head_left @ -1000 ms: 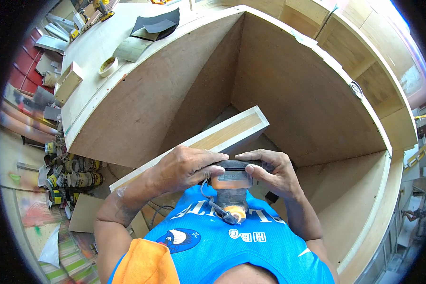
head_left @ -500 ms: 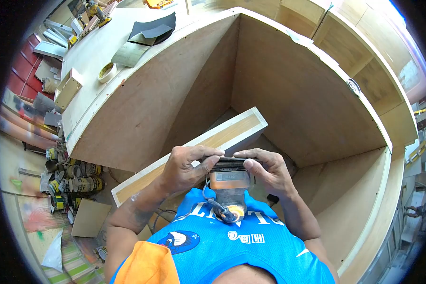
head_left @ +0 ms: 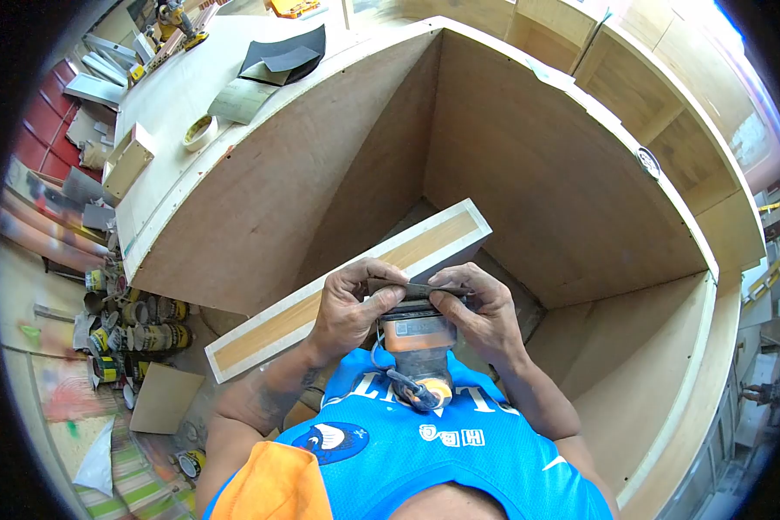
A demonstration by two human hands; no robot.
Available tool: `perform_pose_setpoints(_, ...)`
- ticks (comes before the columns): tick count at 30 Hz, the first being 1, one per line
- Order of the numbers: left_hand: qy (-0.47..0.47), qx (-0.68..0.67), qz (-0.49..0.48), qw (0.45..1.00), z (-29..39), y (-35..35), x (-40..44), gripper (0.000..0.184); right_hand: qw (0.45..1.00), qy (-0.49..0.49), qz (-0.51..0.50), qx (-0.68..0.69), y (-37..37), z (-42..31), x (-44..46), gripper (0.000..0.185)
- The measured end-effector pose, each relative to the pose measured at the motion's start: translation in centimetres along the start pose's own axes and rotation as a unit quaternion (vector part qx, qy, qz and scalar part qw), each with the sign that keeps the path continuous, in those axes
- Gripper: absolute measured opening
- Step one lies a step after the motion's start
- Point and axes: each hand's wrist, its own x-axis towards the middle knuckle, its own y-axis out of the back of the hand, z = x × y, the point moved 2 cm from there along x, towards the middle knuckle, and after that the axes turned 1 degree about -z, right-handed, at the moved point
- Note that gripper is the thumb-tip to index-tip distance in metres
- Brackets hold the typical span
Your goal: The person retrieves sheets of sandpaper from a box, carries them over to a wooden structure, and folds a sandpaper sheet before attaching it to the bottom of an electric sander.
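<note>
An orange and black electric sander (head_left: 418, 333) rests upside against my chest, its flat pad turned away from me and its cord curling at the side. A dark strip of sandpaper (head_left: 420, 289) lies along the pad's edge. My left hand (head_left: 353, 303) pinches the sandpaper's left part between thumb and fingers. On the other side, my right hand (head_left: 479, 305) pinches its right part, the thumb pressing near the middle. Just beyond the hands, a long wooden piece with pale edges (head_left: 444, 232) lies at a slant.
A curved plywood cabinet shell (head_left: 529, 173) surrounds the space in front. On its white top sit a roll of tape (head_left: 201, 132), dark sandpaper sheets (head_left: 290, 59) and a small wooden block (head_left: 130, 160). Several paint cans (head_left: 160, 336) crowd the floor at left, near a brown board (head_left: 166, 399).
Both hands have drawn slightly closer together, and the sandpaper's edge now stands up bent between the fingers. The sander has hardly moved.
</note>
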Motion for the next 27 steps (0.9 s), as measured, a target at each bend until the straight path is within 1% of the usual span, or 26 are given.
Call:
perform_pose_setpoints(2,-0.009,-0.001,0.003,1.000,0.0,-0.2,-0.1,0.014,1.000,0.003,-0.002,-0.002,0.1,0.0,-0.1,0.012)
perform_pose_setpoints(4,0.004,-0.041,0.020,0.999,-0.2,-0.3,-0.2,0.013,1.000,0.007,-0.004,-0.006,0.0,-0.1,-0.2,0.012)
perform_pose_setpoints(8,0.001,-0.040,0.013,0.999,-0.2,0.0,-0.3,0.015,1.000,0.006,0.016,0.018,-0.1,-0.5,-0.3,0.011)
perform_pose_setpoints(10,-0.012,-0.004,0.001,1.000,-0.3,0.3,-0.3,0.022,1.000,0.002,0.017,0.020,0.1,-0.2,-0.4,0.011)
perform_pose_setpoints(11,-0.012,-0.003,0.000,1.000,-0.1,0.5,-0.3,0.022,0.999,0.010,0.016,0.027,0.2,0.4,-0.4,0.011)
perform_pose_setpoints(13,0.016,0.040,-0.011,0.999,0.6,0.7,-0.5,0.027,0.999,0.017,0.016,0.034,0.5,0.8,-0.4,0.011)
perform_pose_setpoints(14,0.016,0.040,-0.011,0.999,0.9,0.8,-0.4,0.027,0.999,0.034,0.011,0.026,0.6,0.7,-0.4,0.012)
perform_pose_setpoints(15,-0.003,0.027,-0.034,0.999,1.5,0.9,0.0,0.031,0.999,0.050,0.006,0.017,0.6,0.6,-0.4,0.013)
perform_pose_setpoints(16,-0.022,0.013,-0.057,0.998,1.9,1.0,0.4,0.035,0.999,0.049,0.007,0.018,0.7,0.7,-0.5,0.013)
perform_pose_setpoints(17,-0.022,0.013,-0.057,0.998,2.1,1.2,0.8,0.035,0.998,0.046,-0.004,0.030,0.7,1.0,-0.5,0.015)
perform_pose_setpoints(19,0.032,0.054,-0.083,0.995,2.2,1.5,1.5,0.045,0.998,0.042,-0.018,0.041,0.9,1.0,-0.4,0.017)
perform_pose_setpoints(20,0.071,0.093,-0.099,0.988,2.6,1.2,1.6,0.045,0.999,0.024,-0.036,0.024,1.0,0.7,-0.4,0.016)
perform_pose_setpoints(21,0.070,0.092,-0.097,0.988,3.7,1.0,1.7,0.045,0.999,0.007,-0.054,0.006,1.0,0.5,-0.4,0.016)
perform_pose_setpoints(22,0.094,0.140,-0.148,0.974,5.0,0.6,1.7,0.043,0.998,0.007,-0.054,0.006,1.2,0.3,-0.3,0.016)
perform_pose_setpoints(23,0.119,0.187,-0.198,0.955,5.5,0.3,1.7,0.041,0.995,0.033,-0.073,0.051,1.4,0.1,-0.2,0.015)
perform_pose_setpoints(24,0.093,0.205,-0.186,0.956,5.5,0.2,1.7,0.033,0.989,0.058,-0.092,0.095,1.5,0.0,-0.2,0.014)
perform_pose_setpoints(25,0.094,0.205,-0.186,0.956,5.5,0.2,1.7,0.033,0.990,0.057,-0.091,0.096,1.8,0.3,-0.1,0.014)
perform_pose_setpoints(27,0.052,0.262,-0.199,0.943,5.6,0.1,1.7,0.035,0.992,0.041,-0.106,0.053,2.2,0.9,0.3,0.017)
